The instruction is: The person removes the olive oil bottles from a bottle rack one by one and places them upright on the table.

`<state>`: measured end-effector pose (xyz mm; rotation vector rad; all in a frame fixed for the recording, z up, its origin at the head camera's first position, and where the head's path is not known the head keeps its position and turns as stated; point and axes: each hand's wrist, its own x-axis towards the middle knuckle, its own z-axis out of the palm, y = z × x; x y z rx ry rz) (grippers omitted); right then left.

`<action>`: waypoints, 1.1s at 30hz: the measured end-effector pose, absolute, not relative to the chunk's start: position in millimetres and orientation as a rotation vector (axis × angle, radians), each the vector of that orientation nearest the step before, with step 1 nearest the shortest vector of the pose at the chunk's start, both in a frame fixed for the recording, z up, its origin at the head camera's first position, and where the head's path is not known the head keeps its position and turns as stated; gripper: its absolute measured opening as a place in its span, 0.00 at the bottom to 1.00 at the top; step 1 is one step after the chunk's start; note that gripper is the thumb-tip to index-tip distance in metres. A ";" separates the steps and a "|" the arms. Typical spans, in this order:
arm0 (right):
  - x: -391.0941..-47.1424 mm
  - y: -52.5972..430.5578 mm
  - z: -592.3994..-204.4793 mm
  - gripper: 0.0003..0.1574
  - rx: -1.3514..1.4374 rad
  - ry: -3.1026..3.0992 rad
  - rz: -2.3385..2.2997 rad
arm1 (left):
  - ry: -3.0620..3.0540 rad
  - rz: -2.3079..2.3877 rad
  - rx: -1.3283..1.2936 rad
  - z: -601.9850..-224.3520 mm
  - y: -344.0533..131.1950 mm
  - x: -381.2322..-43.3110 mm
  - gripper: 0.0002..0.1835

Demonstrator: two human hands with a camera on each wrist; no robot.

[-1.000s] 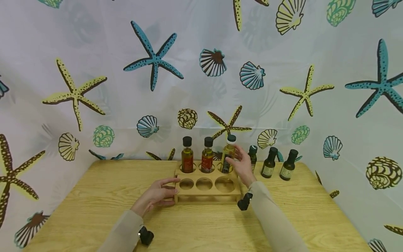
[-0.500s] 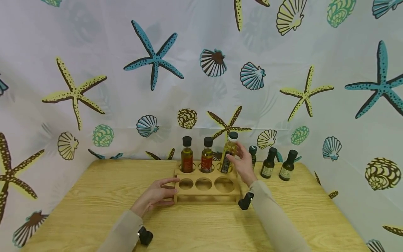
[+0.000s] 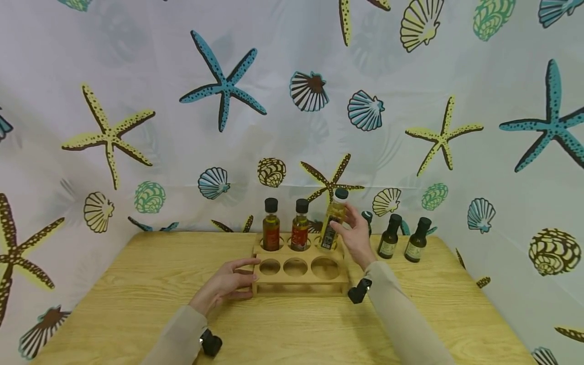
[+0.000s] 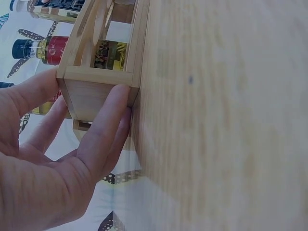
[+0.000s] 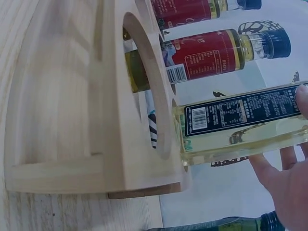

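Observation:
A light wooden two-tier bottle rack (image 3: pixel 298 289) stands at the middle of the table. My left hand (image 3: pixel 225 284) touches its left end with extended, spread fingers; in the left wrist view those fingers lie along the end panel (image 4: pixel 89 96). My right hand (image 3: pixel 358 241) grips a clear bottle of yellow oil (image 3: pixel 328 234) with a black cap and dark label. The bottle leans right, its base near the rear right hole in the right wrist view. Two red-labelled bottles, one on the left (image 3: pixel 271 233) and one in the middle (image 3: pixel 299 233), stand in the rear holes.
Right of the rack stand small dark bottles with pale labels, one nearer (image 3: pixel 389 238) and one farther right (image 3: pixel 417 241). Another dark bottle (image 3: pixel 367 217) is mostly hidden behind my right hand. A patterned curtain (image 3: pixel 292 137) hangs behind the wooden table (image 3: pixel 292 329).
My right hand has raised the oil bottle a little and moved it slightly right, and the bottle leans more. The left hand and rack have stayed in place.

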<state>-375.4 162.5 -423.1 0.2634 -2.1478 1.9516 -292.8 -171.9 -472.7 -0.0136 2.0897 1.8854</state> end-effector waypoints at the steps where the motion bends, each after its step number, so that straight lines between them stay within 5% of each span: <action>1: -375.2 163.1 -422.0 0.44 0.259 -2.141 1.948 | 2.092 1.885 -0.008 -473.2 -172.1 -292.9 0.28; 33: -358.1 195.8 -408.8 0.46 0.334 -2.210 1.885 | 2.079 1.902 -0.021 -475.4 -173.0 -294.1 0.28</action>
